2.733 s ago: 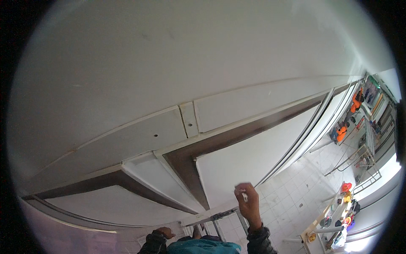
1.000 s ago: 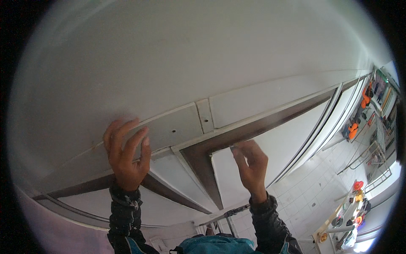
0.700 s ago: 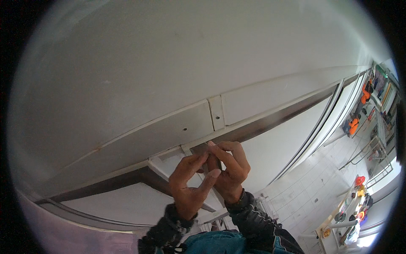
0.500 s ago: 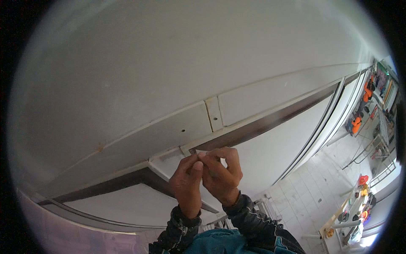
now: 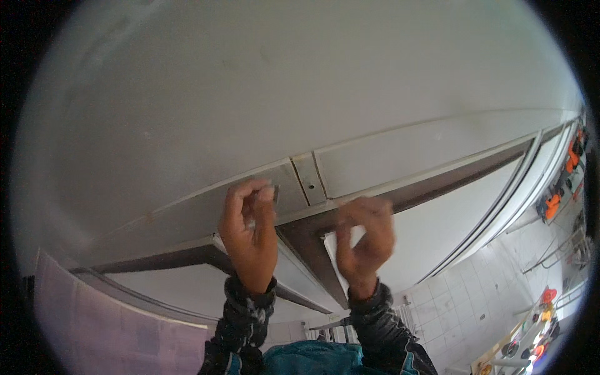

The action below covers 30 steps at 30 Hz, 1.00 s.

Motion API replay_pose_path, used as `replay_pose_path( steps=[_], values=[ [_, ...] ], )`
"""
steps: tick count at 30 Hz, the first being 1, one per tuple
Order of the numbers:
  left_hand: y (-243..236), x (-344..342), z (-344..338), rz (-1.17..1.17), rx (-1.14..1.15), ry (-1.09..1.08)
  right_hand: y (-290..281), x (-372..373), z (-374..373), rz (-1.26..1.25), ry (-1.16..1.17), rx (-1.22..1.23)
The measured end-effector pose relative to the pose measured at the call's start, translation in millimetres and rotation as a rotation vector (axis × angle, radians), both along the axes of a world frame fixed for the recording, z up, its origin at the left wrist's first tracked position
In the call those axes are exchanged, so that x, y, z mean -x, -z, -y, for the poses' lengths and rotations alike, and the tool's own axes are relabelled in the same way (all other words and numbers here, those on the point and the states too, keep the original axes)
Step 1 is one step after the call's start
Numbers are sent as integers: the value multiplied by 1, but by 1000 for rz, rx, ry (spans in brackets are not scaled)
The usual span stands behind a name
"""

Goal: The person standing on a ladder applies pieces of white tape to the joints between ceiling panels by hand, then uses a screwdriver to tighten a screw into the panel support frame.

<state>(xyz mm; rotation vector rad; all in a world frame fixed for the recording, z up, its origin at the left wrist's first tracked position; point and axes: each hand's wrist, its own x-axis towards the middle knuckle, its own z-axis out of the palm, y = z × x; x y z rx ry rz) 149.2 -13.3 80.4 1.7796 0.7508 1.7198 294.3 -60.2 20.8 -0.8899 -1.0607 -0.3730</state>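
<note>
My left hand (image 5: 249, 234) is raised to the pale panel strip (image 5: 206, 212) overhead, thumb and fingertips closed in a pinch. Something small and greyish shows at those fingertips, too small and blurred to name. To its right, my right hand (image 5: 365, 240) is held up apart from it, fingers curled and smeared by motion. Whether it holds anything is hidden by the blur. Between and above the hands sits a short cover piece (image 5: 306, 178) with a small dark hole, bounded by two dark seams. A brown recessed band (image 5: 312, 234) runs just below.
A wide white surface (image 5: 300, 81) fills the upper view. White panels (image 5: 456, 206) with dark rails lie right, a lilac sheet (image 5: 112, 319) lower left. Far right below are a tiled floor (image 5: 462, 287), a table (image 5: 503, 344) with assorted items, and people in orange (image 5: 553, 205).
My hands, together at the fingertips before, have parted. The left moved up and left to the panel strip, the right moved right. The view has shifted slightly.
</note>
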Motion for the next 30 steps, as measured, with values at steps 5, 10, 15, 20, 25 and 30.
replay_pose_path(
  steps=[5,10,15,20,25,30],
  values=[
    [-17,-16,-14,-179,-191,-262,-34,-48,-14,-61,56,-93],
    [-20,-13,-10,-208,-160,-317,-63,-69,-38,200,133,-244],
    [-15,-21,-9,-214,-184,-397,-58,-79,-63,270,63,-284],
    [-12,-30,-10,-97,-221,-406,-57,-81,-69,293,135,-316],
    [-4,-34,-15,-10,-136,-404,-54,-85,-72,316,151,-275],
    [-8,-32,-16,-59,-168,-425,-55,-83,-74,322,148,-292]
  ],
)
